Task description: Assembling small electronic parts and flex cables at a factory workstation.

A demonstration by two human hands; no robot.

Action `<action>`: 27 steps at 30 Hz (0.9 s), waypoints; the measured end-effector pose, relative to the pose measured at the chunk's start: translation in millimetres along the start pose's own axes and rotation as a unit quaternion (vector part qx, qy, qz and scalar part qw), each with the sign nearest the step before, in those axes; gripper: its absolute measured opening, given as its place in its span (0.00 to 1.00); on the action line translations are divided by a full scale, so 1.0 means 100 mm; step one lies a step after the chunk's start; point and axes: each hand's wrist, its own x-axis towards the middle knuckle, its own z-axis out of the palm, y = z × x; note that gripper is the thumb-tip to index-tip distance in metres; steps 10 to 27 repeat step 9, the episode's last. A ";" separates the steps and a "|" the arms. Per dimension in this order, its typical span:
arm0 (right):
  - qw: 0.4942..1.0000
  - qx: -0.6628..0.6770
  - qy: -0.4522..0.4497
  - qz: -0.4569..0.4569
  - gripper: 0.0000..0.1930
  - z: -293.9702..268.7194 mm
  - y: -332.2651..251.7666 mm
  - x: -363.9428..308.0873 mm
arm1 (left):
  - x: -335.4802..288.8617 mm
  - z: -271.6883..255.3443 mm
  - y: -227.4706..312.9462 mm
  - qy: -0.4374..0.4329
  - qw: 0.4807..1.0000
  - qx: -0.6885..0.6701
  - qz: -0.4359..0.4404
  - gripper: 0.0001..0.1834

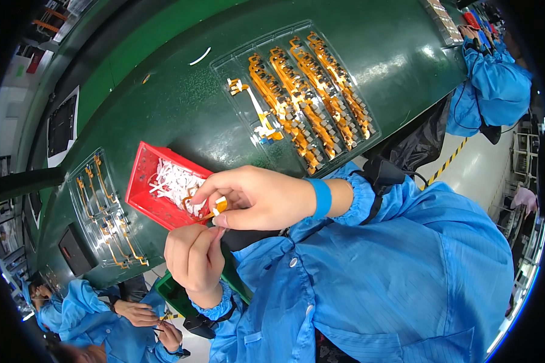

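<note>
My right hand (263, 198), with a blue band round the wrist, pinches an orange flex cable (217, 208) with white patches between thumb and fingers. My left hand (194, 257) is closed just below, its thumb and fingertips pressed together against the right thumb's tip. What the left fingers grip is too small and covered to make out. Both hands are above the near edge of a red bin (146, 199), which holds a heap of white paper-like strips (174, 183). Part of the cable is hidden behind the right fingers.
On the green table (181, 103), a clear tray (223, 66) carries rows of orange flex cables. Another clear tray (94, 212) with a few cables lies left, by a dark box (77, 249). A co-worker's hands (138, 313) work at lower left; another person (496, 81) sits far right.
</note>
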 end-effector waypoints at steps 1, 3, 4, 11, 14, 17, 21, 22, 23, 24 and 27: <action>1.000 -0.003 0.001 0.000 0.17 0.00 0.00 -0.01 | -0.01 0.02 0.01 0.008 1.000 0.019 0.009 0.12; 1.000 0.008 0.023 -0.017 0.15 0.01 0.02 -0.01 | -0.04 0.04 0.00 0.016 1.000 0.013 -0.007 0.12; 1.000 0.011 0.023 0.012 0.15 0.02 -0.04 -0.01 | -0.04 0.04 -0.01 0.022 0.999 0.009 -0.022 0.11; 0.989 -0.141 0.024 -0.021 0.14 -0.02 -0.06 -0.03 | 0.00 0.00 -0.05 -0.038 0.996 -0.032 -0.078 0.11; 0.989 -0.141 0.024 -0.021 0.14 -0.02 -0.06 -0.03 | 0.00 0.00 -0.05 -0.038 0.996 -0.032 -0.078 0.11; 0.989 -0.141 0.024 -0.021 0.14 -0.02 -0.06 -0.03 | 0.00 0.00 -0.05 -0.038 0.996 -0.032 -0.078 0.11; 0.989 -0.141 0.024 -0.021 0.14 -0.02 -0.06 -0.03 | 0.00 0.00 -0.05 -0.038 0.996 -0.032 -0.078 0.11; 0.989 -0.141 0.024 -0.021 0.14 -0.02 -0.06 -0.03 | 0.00 0.00 -0.05 -0.038 0.996 -0.032 -0.078 0.11; 0.989 -0.141 0.024 -0.021 0.14 -0.02 -0.06 -0.03 | 0.00 0.00 -0.05 -0.038 0.996 -0.032 -0.078 0.11; 0.989 -0.141 0.024 -0.021 0.14 -0.02 -0.06 -0.03 | 0.00 0.00 -0.05 -0.038 0.996 -0.032 -0.078 0.11; 0.989 -0.141 0.024 -0.021 0.14 -0.02 -0.06 -0.03 | 0.00 0.00 -0.05 -0.038 0.996 -0.032 -0.078 0.11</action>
